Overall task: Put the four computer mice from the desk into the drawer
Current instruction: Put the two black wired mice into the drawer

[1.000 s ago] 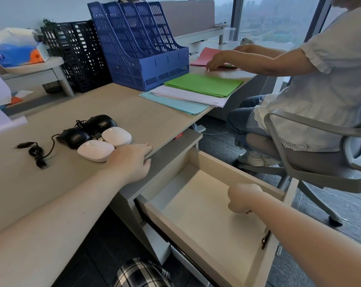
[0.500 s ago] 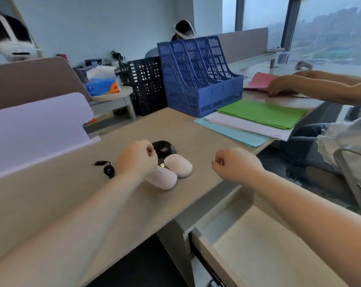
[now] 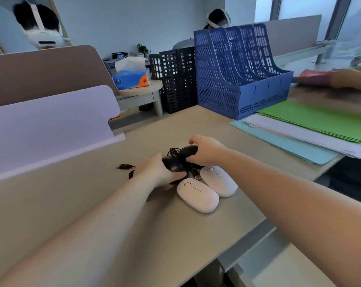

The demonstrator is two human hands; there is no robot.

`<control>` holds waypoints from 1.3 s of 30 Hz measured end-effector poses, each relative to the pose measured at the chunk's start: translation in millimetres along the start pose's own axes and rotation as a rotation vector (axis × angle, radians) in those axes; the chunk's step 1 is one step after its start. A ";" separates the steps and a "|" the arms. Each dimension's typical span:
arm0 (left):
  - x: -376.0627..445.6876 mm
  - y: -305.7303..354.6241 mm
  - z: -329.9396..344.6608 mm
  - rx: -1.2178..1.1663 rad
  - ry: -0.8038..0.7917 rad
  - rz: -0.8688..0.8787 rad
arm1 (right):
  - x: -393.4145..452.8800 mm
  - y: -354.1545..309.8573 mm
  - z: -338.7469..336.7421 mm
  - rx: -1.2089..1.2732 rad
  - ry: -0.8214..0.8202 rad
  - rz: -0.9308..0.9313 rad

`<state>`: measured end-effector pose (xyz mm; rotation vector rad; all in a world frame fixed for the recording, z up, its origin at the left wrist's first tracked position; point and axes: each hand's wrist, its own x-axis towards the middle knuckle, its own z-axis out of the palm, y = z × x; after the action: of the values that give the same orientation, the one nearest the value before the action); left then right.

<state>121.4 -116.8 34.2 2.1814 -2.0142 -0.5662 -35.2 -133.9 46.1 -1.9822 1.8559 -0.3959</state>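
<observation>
Half a second before, the right hand (image 3: 204, 151) was just a loose fist hanging over the desk edge, nowhere near the mice. By this frame it had crossed over and its fingers were curled down around the far black mouse (image 3: 188, 151). The left hand (image 3: 156, 170), which had been balled up beside the pile, had its fingers wrapped on the near black mouse (image 3: 172, 163), thumb along the bottom. Both black ones sat right between the two sets of fingertips, cables (image 3: 173, 152) bunched just behind them, a USB plug (image 3: 197, 176) poking out below the right fingers. The two white mice (image 3: 197, 194) hadn't moved, still side by side on the desk (image 3: 175, 235) just on the near side of both hands, untouched. Only a corner of the open drawer (image 3: 278, 264) showed at bottom right.
</observation>
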 end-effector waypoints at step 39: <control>30.8 -1.2 5.0 0.109 0.108 -0.276 | 38.7 -7.6 23.3 -0.114 0.010 0.079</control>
<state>122.1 -146.1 23.3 2.5172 -1.7418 -0.3637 -14.5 -170.0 26.7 -1.9754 1.9961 -0.2830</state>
